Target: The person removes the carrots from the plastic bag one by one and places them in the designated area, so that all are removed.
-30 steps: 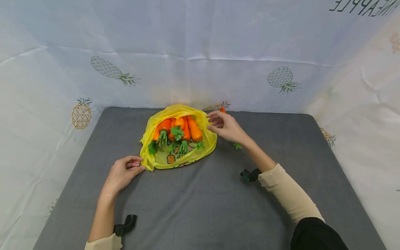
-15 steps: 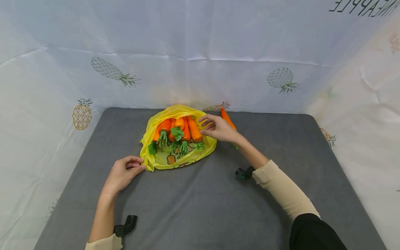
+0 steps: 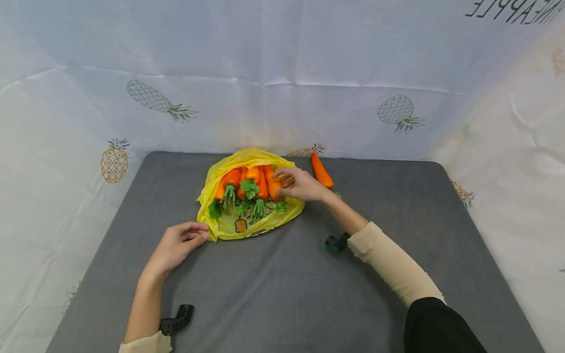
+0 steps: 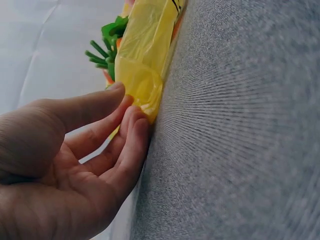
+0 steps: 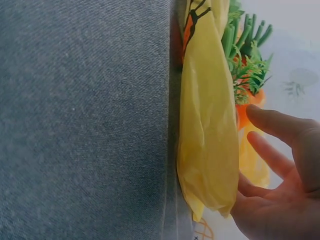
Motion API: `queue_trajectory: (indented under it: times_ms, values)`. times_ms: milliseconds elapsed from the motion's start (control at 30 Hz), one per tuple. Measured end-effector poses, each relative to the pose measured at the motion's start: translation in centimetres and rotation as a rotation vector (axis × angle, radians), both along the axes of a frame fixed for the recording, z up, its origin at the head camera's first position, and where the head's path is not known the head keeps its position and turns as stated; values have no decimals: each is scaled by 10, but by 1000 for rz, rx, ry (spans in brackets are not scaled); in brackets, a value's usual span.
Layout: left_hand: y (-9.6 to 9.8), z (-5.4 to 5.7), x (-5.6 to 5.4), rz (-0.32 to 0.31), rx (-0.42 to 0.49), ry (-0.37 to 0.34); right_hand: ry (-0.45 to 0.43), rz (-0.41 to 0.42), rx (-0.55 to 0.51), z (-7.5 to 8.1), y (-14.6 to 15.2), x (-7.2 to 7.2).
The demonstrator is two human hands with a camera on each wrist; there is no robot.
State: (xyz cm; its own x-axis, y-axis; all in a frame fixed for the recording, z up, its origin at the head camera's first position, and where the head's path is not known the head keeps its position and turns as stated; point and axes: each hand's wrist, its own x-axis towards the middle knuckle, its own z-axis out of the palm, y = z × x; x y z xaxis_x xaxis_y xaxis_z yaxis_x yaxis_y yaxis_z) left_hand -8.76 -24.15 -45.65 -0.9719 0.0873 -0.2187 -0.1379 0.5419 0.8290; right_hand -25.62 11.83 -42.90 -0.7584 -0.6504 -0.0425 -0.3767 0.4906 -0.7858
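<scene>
A yellow plastic bag (image 3: 291, 210) lies with its mouth toward me, several orange carrots with green tops inside. At its front left corner my left hand (image 3: 177, 245) pinches the bag's edge; the left wrist view shows thumb and fingertips at the yellow plastic (image 4: 142, 75). My right hand (image 3: 304, 185) reaches over the bag's right side, fingers apart around the rightmost carrot (image 3: 270, 179). In the right wrist view the thumb is close to the orange carrot (image 5: 242, 117); whether it touches, I cannot tell. The bag partly hides the fingers there.
One loose carrot (image 3: 322, 171) lies on the grey tabletop (image 3: 273, 294) right of the bag, its leafy end mostly behind my right wrist. A white curtain (image 3: 282, 113) with pineapple prints hangs behind the table's back edge and at both sides.
My right hand has moved left and slightly toward me, from the bag's right edge to the rightmost carrot, uncovering the loose carrot. My left hand has shifted slightly right at the bag's corner.
</scene>
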Motion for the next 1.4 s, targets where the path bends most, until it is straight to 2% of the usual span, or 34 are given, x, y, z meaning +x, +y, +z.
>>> queue_trajectory:
  times_ms: [233,667,1067,1400]
  values:
    - [0,1,1,-2,-18,-29,-5,-2,54,-2,-4,0]
    - [-2,3,1,-21,-12,-41,7,67,114,-7,-12,-2]
    - [-3,3,1,-39,-16,-44,-56,-26,114,-6,-12,2]
    - [-4,1,2,-38,5,-49,-81,-37,92,0,-7,5]
